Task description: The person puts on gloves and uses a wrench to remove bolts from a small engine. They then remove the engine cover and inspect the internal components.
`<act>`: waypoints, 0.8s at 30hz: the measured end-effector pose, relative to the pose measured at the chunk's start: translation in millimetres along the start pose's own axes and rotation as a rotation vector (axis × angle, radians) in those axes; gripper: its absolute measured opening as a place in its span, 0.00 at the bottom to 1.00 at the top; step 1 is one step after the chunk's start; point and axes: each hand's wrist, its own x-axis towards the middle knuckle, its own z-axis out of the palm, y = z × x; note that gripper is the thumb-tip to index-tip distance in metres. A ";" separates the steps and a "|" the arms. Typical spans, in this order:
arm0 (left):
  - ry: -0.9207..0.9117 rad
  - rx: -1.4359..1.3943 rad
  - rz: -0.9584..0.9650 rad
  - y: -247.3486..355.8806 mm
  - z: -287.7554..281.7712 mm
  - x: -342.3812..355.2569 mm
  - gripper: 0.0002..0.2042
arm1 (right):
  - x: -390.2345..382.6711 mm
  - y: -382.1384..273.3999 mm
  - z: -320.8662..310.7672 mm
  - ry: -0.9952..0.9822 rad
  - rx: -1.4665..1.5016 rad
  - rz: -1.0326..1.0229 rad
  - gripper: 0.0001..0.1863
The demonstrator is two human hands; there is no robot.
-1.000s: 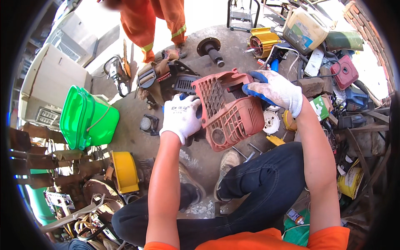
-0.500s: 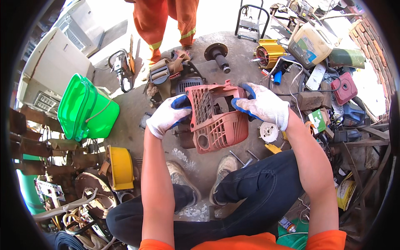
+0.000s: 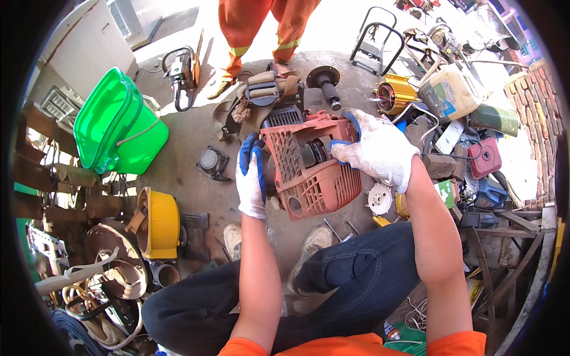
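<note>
A dusty red plastic engine cover (image 3: 320, 190) with slatted vents and a lattice side is in front of me, low over the floor. Dark machine parts (image 3: 314, 153) show through its opening. My right hand (image 3: 377, 148), in a white glove with blue palm, grips the cover's upper right edge, thumb toward the opening. Beside the cover's left edge, my left hand (image 3: 252, 178) is raised, its blue-coated fingers pointing up and slightly apart. Behind the cover are a black finned part (image 3: 282, 116) and a strap harness with a buckle (image 3: 262, 90).
A round dark starter-like part (image 3: 211, 162) lies left of my hand. Around me are a green bucket (image 3: 142, 142), a yellow hard hat (image 3: 161, 222), a chainsaw (image 3: 180, 77), a white reel (image 3: 380, 199) and a flanged black shaft (image 3: 325, 86). A person in orange trousers (image 3: 261, 24) stands ahead.
My left hand has come off the cover's left edge and turned upright beside it. The cover has shifted slightly right in view, with my right hand still on it.
</note>
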 end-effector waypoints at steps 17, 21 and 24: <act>0.115 -0.143 -0.047 -20.0 -23.4 -39.8 0.13 | -7.2 14.4 39.7 0.197 -0.014 -0.331 0.45; 0.191 -0.032 -0.054 -21.9 -23.8 -40.7 0.13 | -11.9 -15.0 37.7 0.210 -0.072 -0.276 0.42; 0.167 0.072 -0.005 -22.8 -18.0 -41.0 0.14 | -15.1 -26.9 33.4 0.205 -0.157 -0.258 0.44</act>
